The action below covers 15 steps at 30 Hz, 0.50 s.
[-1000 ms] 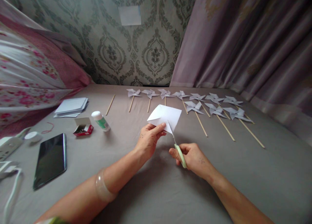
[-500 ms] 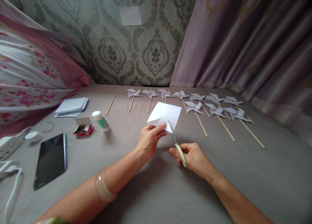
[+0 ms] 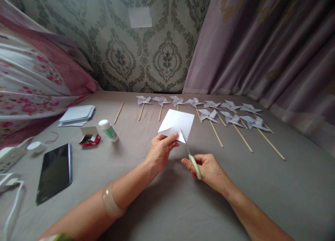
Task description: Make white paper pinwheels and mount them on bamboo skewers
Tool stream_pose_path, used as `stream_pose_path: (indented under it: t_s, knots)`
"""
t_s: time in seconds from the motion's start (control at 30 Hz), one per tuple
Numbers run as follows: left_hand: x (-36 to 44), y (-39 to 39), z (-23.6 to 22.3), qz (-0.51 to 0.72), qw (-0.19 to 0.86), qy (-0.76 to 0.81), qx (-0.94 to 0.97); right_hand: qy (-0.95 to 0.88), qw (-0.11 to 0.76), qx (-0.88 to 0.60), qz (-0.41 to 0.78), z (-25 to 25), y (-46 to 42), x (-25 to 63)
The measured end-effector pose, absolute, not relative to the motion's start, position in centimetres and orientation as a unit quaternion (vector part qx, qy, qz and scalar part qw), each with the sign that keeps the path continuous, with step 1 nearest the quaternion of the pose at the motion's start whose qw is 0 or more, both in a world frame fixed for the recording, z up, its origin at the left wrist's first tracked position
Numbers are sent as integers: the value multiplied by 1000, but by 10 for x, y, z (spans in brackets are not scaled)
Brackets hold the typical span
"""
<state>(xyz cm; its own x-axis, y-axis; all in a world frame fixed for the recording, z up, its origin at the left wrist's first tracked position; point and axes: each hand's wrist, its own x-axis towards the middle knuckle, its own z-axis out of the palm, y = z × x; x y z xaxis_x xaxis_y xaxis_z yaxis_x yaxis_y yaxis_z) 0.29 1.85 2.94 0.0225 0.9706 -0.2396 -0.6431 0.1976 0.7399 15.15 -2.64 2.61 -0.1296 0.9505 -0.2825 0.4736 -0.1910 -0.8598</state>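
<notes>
A white square of paper (image 3: 179, 120) is pinched between the thumb and fingers of my left hand (image 3: 162, 146) by its near corner. Slits run inward from its edges. My right hand (image 3: 206, 169) is closed around the pale green handles of a pair of scissors (image 3: 195, 166). The blades point up and away from me, reaching the paper's near right corner at one slit. Paper pinwheels (image 3: 208, 116) on wooden sticks lie beyond my hands, several in a back row and a few in front.
One bare wooden stick (image 3: 118, 112) lies at the back. To the left are a glue stick (image 3: 108, 130), a small red box (image 3: 89, 139) of small items, a stack of white paper (image 3: 77, 115), a phone (image 3: 54, 173), a red string (image 3: 52, 137) and a white power strip (image 3: 13, 157).
The scissors have shifted very slightly, their blades now looking more closed at the paper's corner. The paper and both hands stay almost in place.
</notes>
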Motion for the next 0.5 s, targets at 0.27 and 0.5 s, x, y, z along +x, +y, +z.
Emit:
stream_pose_path:
  t_s: [0.27,0.5]
  knots:
    - [3,19,29,591,677,377,224,-585,249,-613,468,27,-27,151]
    - [2,19,27,584,676,381,238,-601,235,-585,491,25,-29,153]
